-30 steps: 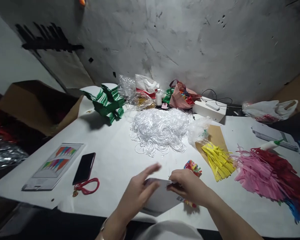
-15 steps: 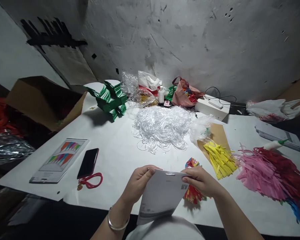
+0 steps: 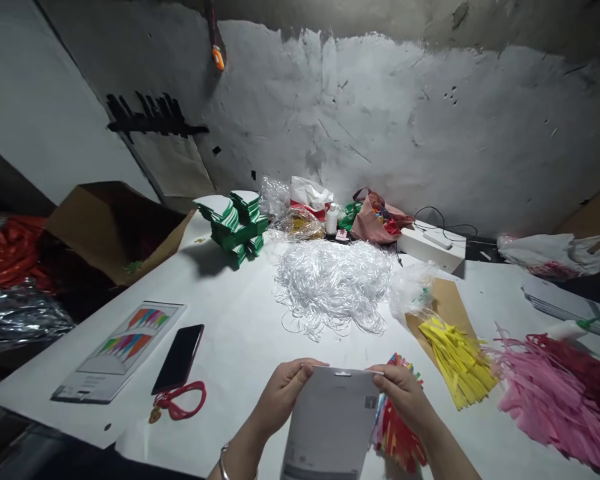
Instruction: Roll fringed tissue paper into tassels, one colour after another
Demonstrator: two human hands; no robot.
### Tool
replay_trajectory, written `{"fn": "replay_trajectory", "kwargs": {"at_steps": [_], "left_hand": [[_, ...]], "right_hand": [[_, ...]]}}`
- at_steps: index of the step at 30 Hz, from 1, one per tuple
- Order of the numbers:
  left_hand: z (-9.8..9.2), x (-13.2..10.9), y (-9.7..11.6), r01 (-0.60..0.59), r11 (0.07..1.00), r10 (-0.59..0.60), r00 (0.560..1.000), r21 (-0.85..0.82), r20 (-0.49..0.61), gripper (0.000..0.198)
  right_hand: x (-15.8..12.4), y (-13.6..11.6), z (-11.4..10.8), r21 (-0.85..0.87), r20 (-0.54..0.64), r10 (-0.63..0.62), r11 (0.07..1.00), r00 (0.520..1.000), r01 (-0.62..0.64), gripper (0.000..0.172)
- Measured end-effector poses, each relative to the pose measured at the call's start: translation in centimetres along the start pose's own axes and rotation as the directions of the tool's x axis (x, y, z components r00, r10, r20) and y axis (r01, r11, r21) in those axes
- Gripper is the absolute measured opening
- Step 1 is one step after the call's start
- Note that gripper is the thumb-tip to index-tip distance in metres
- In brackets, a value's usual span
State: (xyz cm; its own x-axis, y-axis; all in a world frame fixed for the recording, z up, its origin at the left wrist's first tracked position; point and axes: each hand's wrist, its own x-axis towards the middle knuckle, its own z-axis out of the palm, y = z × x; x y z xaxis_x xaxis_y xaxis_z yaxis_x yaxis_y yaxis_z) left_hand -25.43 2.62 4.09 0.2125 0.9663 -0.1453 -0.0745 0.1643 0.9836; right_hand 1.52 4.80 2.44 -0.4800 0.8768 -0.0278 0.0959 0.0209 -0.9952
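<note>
Both hands grip a flat white printed packet (image 3: 330, 420) by its top corners, near the table's front edge. My left hand (image 3: 285, 393) pinches the upper left corner, thumb on the near face. At the upper right corner, my right hand (image 3: 403, 397) pinches in the same way. A small hang slot shows in the packet's top edge; its lower end runs out of view. Partly behind my right hand lies a multicoloured tassel bunch (image 3: 400, 433), mostly red. Beyond the packet rests a heap of shiny white string (image 3: 335, 283).
On the left lie a similar packet with coloured tassel pictures (image 3: 120, 350), a phone (image 3: 179, 360) and its red strap (image 3: 187, 403). Yellow tassels (image 3: 457, 360) and pink tassels (image 3: 555, 407) lie right. Green-edged card pieces (image 3: 237, 230), a white box (image 3: 430, 247) and bags stand behind.
The view has tilted up, so the table and my hands appear lower. Both hands keep their hold on the packet.
</note>
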Motion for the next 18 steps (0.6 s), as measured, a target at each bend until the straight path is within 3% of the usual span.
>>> {"fn": "replay_trajectory", "kwargs": {"at_steps": [5, 10, 15, 18], "left_hand": [[-2.5, 2.5, -2.6, 0.094, 0.995, -0.094, 0.996, -0.022, 0.001, 0.053], [-4.9, 8.2, -7.4, 0.192, 0.98, -0.184, 0.975, 0.052, -0.124, 0.06], [-6.0, 12.8, -12.4, 0.329, 0.908, -0.258, 0.927, 0.261, -0.272, 0.041], [-6.6, 13.8, -13.8, 0.383, 0.837, -0.226, 0.892, 0.391, -0.391, 0.052]], "right_hand": [[2.3, 4.3, 2.2, 0.055, -0.162, 0.101, 0.994, 0.981, -0.094, 0.056], [4.4, 8.0, 3.3, 0.074, -0.437, 0.173, 0.985, 0.882, -0.156, 0.077], [0.1, 9.9, 2.9, 0.081, -0.615, 0.229, 0.97, 0.755, -0.229, 0.065], [-3.8, 10.8, 0.9, 0.059, -0.684, 0.246, 0.957, 0.687, -0.285, 0.054]]}}
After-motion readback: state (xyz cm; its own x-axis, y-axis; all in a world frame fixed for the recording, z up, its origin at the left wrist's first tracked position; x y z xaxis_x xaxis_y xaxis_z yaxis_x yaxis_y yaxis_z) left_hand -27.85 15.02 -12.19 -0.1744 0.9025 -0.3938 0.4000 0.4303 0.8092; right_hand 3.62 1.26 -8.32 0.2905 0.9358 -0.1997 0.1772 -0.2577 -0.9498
